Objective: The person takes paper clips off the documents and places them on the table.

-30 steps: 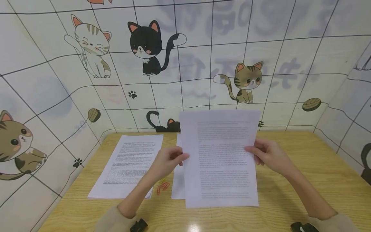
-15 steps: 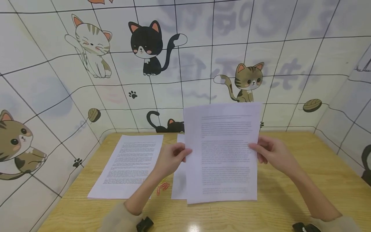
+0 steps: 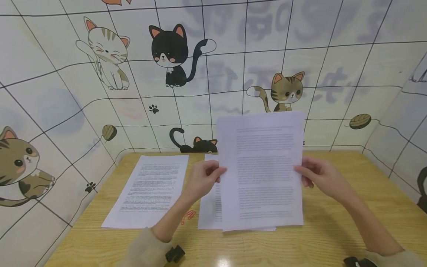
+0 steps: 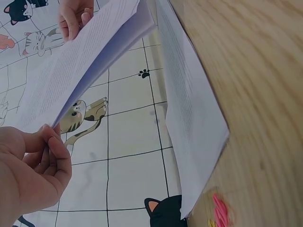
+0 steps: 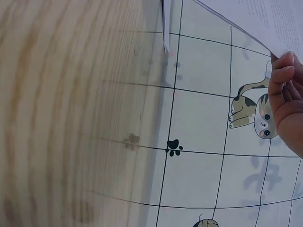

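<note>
Printed paper sheets (image 3: 263,170) are held up nearly vertical over the table, their lower edge hanging level. My left hand (image 3: 201,181) pinches the left edge between thumb and fingers. On the opposite edge, my right hand (image 3: 321,180) pinches at about the same height. In the left wrist view the held sheets (image 4: 80,71) spread slightly apart along the lower side. Behind them another printed stack (image 3: 209,211) lies on the table, mostly covered in the head view. Red paper clips (image 3: 189,215) lie left of that stack, partly hidden by my left forearm.
A second printed stack (image 3: 150,185) lies flat at the left of the wooden table (image 3: 253,248). A white wall covering (image 3: 227,74) with cartoon cats and black grid lines rises behind the table and along both sides.
Both hands have lifted the held sheets upward and a little to the right, uncovering more of the stack behind. Both grips stay the same.
</note>
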Action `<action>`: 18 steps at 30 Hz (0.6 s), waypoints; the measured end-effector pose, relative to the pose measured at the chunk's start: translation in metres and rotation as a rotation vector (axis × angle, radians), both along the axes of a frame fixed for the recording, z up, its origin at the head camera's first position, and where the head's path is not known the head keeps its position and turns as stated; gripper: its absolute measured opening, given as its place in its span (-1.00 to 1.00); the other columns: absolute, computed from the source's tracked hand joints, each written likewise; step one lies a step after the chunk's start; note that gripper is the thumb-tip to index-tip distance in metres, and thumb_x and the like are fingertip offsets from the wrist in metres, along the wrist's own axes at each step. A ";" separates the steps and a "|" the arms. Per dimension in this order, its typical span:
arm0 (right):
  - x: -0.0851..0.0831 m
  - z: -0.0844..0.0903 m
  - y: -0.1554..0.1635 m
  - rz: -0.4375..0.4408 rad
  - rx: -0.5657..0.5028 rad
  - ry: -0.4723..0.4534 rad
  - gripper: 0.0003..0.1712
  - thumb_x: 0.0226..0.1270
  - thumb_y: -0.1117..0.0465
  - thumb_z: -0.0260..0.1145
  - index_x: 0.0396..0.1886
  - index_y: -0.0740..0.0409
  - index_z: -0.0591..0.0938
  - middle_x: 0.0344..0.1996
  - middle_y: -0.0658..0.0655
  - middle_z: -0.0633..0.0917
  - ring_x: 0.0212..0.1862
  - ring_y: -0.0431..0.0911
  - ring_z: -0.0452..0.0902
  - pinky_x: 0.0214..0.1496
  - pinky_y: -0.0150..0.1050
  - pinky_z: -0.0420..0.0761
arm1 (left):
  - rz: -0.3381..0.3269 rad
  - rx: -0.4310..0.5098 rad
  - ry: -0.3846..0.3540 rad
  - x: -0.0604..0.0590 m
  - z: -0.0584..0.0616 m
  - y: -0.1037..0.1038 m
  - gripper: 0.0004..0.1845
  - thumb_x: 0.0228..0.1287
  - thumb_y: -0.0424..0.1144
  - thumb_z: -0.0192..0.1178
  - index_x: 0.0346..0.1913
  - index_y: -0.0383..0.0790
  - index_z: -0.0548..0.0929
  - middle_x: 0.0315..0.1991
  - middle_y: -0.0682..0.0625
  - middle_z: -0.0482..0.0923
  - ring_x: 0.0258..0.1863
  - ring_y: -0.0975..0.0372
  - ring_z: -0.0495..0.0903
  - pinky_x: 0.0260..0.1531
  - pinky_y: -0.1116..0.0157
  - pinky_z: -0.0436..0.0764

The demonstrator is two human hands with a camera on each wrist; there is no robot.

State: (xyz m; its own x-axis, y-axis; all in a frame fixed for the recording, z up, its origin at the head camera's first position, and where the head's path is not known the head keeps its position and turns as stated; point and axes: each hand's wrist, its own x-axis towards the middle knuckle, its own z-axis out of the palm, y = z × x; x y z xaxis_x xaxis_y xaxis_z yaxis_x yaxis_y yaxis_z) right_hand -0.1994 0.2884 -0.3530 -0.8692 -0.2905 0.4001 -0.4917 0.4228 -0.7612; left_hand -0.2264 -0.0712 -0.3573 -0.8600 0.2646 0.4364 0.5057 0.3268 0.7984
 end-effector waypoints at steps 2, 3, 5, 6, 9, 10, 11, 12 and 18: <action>0.001 -0.001 0.003 -0.024 -0.004 -0.002 -0.85 0.52 0.39 0.19 -0.04 0.37 0.60 -0.62 0.12 0.55 -0.60 -0.09 0.42 -0.65 -0.23 0.40 | -0.002 0.004 -0.002 -0.001 0.000 0.003 -0.81 0.33 -0.30 0.35 -0.46 -0.21 0.67 -0.67 0.05 0.52 -0.65 0.23 0.49 -0.59 0.42 0.38; 0.001 -0.002 0.004 -0.043 -0.006 -0.001 -0.85 0.52 0.37 0.19 -0.03 0.37 0.60 -0.62 0.12 0.55 -0.60 -0.09 0.42 -0.65 -0.23 0.39 | -0.003 0.006 -0.006 -0.002 0.000 0.005 -0.82 0.33 -0.30 0.35 -0.45 -0.21 0.68 -0.66 0.04 0.53 -0.64 0.23 0.50 -0.58 0.42 0.39; 0.002 -0.003 0.006 -0.084 -0.014 0.002 -0.83 0.53 0.35 0.20 -0.02 0.35 0.61 -0.63 0.12 0.54 -0.61 -0.09 0.41 -0.66 -0.23 0.37 | -0.003 0.015 -0.019 -0.004 0.001 0.010 -0.84 0.33 -0.28 0.36 -0.42 -0.21 0.71 -0.65 0.00 0.54 -0.62 0.22 0.51 -0.56 0.42 0.41; 0.002 -0.004 0.008 -0.107 -0.019 0.005 -0.83 0.53 0.33 0.21 -0.03 0.35 0.61 -0.63 0.12 0.54 -0.61 -0.10 0.41 -0.66 -0.23 0.36 | -0.008 0.024 -0.031 -0.005 0.001 0.012 -0.85 0.33 -0.27 0.36 -0.41 -0.21 0.71 -0.64 -0.02 0.55 -0.61 0.23 0.51 -0.55 0.42 0.42; 0.003 -0.005 0.012 -0.172 -0.032 0.026 -0.82 0.52 0.31 0.23 -0.02 0.33 0.61 -0.63 0.10 0.54 -0.61 -0.13 0.39 -0.68 -0.25 0.33 | -0.040 0.048 -0.063 -0.007 0.003 0.019 -0.85 0.35 -0.24 0.35 -0.36 -0.23 0.73 -0.60 -0.07 0.57 -0.59 0.26 0.52 -0.52 0.40 0.47; 0.003 -0.005 0.014 -0.190 -0.035 0.035 -0.82 0.52 0.31 0.23 -0.01 0.32 0.61 -0.62 0.09 0.55 -0.61 -0.13 0.38 -0.68 -0.25 0.31 | -0.055 0.053 -0.079 -0.008 0.003 0.022 -0.85 0.36 -0.23 0.34 -0.34 -0.23 0.73 -0.59 -0.06 0.58 -0.58 0.27 0.53 -0.50 0.39 0.50; 0.003 -0.005 0.016 -0.209 -0.038 0.044 -0.83 0.51 0.31 0.24 -0.02 0.32 0.60 -0.61 0.08 0.55 -0.61 -0.14 0.37 -0.69 -0.26 0.30 | -0.075 0.060 -0.095 -0.009 0.004 0.025 -0.84 0.37 -0.23 0.33 -0.33 -0.24 0.73 -0.57 -0.05 0.58 -0.57 0.28 0.54 -0.47 0.37 0.53; 0.004 -0.005 0.019 -0.228 -0.040 0.053 -0.83 0.51 0.31 0.25 -0.03 0.32 0.60 -0.61 0.07 0.55 -0.61 -0.15 0.36 -0.69 -0.26 0.29 | -0.094 0.062 -0.108 -0.010 0.004 0.028 -0.84 0.38 -0.23 0.32 -0.32 -0.26 0.73 -0.56 -0.04 0.59 -0.56 0.28 0.55 -0.44 0.32 0.57; 0.006 -0.003 0.030 -0.301 -0.016 0.036 -0.79 0.53 0.22 0.25 -0.02 0.28 0.60 -0.60 0.04 0.55 -0.59 -0.16 0.34 -0.69 -0.25 0.25 | -0.146 0.065 -0.158 -0.015 0.001 0.042 -0.83 0.40 -0.26 0.30 -0.31 -0.33 0.71 -0.50 -0.03 0.61 -0.53 0.23 0.61 -0.33 0.16 0.68</action>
